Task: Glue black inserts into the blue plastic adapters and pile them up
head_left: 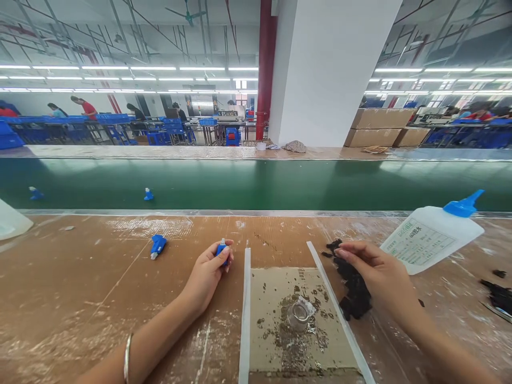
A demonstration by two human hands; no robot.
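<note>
My left hand [207, 273] grips a small blue plastic part [222, 247] with a clear tip pointing up. My right hand [370, 261] is at the far end of a pile of small black pieces [355, 290], thumb and forefinger pinched together; what is between them, if anything, is too small to make out. Another blue plastic part [158, 244] lies on the table left of my left hand. Between my hands, a small clear round cup [298, 313] stands on a wet, spotted tan board [266, 288].
White strips [245, 314] flank the board. A white bottle [430, 237] with a blue nozzle leans at the right. Beyond the table runs a green conveyor belt [224, 184] carrying two blue parts [148, 194]. More black pieces [498, 294] lie far right. People sit at distant benches.
</note>
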